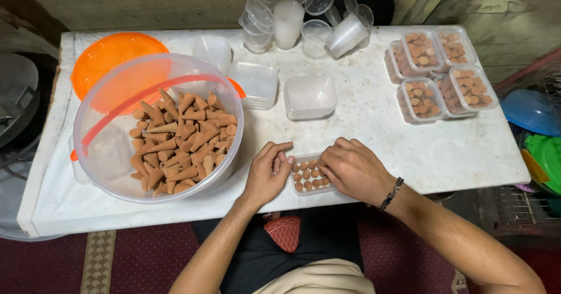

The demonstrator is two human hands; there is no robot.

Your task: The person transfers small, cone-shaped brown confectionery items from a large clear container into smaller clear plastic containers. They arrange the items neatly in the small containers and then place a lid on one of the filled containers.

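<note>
A small clear square box (308, 177) packed with upright brown cones sits at the near edge of the white table (374, 118). My left hand (267, 172) rests against the box's left side, fingers curled toward it. My right hand (352, 168), with a dark bracelet at the wrist, covers the box's right side, fingertips on the cones. A big clear round tub (158, 124) with a heap of loose brown cones stands tilted to the left of my left hand.
Filled, lidded boxes of cones (439, 75) are stacked at the far right. Empty clear boxes (310, 96) and lids lie mid-table, clear cups (304, 16) at the back. An orange lid (111, 60) lies behind the tub. Blue and green lids (537, 130) sit off the right edge.
</note>
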